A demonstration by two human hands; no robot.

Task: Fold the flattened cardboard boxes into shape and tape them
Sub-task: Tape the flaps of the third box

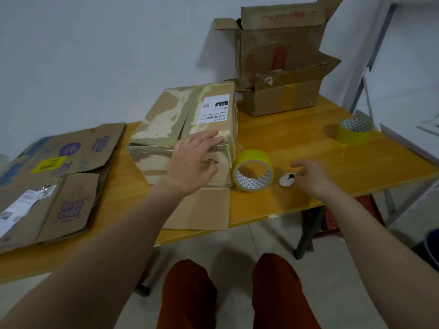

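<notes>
A folded cardboard box [166, 124] with a white shipping label stands mid-table, one flap [202, 207] lying flat toward me. My left hand [194, 160] rests on the box's near top edge, fingers straight. Beside the box on its right, a yellow tape roll [253, 169] stands on its edge. My right hand [308, 174] hovers over the table with loosely spread fingers, its fingertips by a small white cutter [286, 179]. It holds nothing.
Flattened cardboard boxes [52, 181] lie stacked at the table's left. Two open boxes [282, 62] stand at the back right against the wall. A second yellow tape roll [354, 131] lies near the right edge. The wooden table [297, 138] ends just before my knees.
</notes>
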